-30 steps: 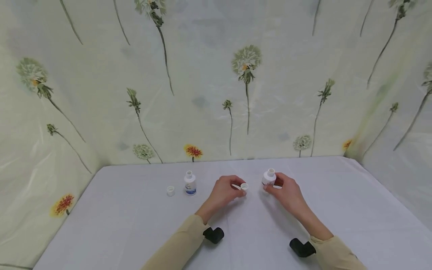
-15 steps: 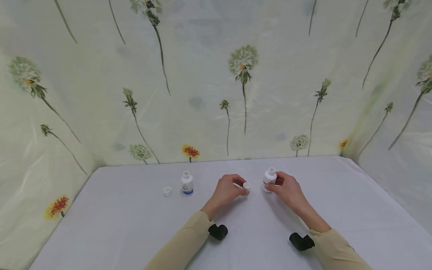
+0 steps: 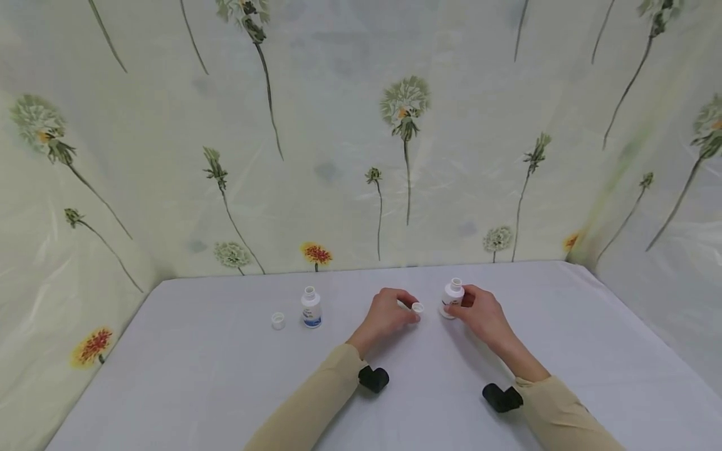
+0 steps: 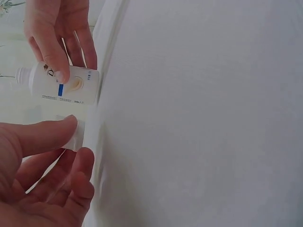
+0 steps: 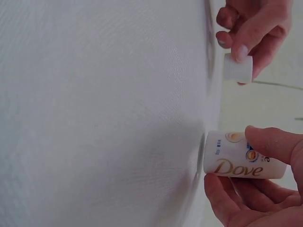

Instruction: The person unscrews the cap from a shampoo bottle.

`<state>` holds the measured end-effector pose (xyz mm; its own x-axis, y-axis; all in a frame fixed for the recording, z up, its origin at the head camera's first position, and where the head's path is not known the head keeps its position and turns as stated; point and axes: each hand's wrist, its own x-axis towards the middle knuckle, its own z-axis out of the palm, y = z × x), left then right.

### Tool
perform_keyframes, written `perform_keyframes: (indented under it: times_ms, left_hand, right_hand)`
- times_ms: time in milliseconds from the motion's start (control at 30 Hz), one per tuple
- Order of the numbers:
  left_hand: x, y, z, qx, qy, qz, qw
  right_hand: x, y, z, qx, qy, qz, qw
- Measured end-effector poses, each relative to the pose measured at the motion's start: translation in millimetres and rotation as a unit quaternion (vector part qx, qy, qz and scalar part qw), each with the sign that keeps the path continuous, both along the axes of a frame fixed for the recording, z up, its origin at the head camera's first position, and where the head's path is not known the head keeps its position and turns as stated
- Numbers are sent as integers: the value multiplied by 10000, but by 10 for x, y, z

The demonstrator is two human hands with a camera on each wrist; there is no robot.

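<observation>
In the head view my left hand pinches a small white cap between thumb and fingers, its hollow side facing up. Just to the right, my right hand grips a small white Dove bottle round its body. That bottle is upright and uncapped, its neck bare. A short gap separates cap and bottle. The right wrist view shows the lettering on the bottle and the side of the cap. In the left wrist view the thumb partly covers the cap.
To the left, a second white bottle with a blue-marked label stands uncapped on the white tablecloth. Beside it lies another white cap, hollow side up. Behind the table hangs a flower-printed curtain.
My left hand has moved right with the cap, closer to the right hand's bottle. The bottle has shifted slightly right and stands straighter. The head view has turned a little to the right.
</observation>
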<state>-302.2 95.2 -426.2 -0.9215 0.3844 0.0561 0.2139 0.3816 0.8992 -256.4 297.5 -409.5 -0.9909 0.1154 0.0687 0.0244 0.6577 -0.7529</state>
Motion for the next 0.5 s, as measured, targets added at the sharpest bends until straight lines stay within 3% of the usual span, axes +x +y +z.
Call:
perform_keyframes:
  times_ms: [500]
  left_hand:
    - [-16,69,-28,-238,-103,-87,9996]
  right_hand:
    - [-10,-2,-48,31,-41,-48,10000]
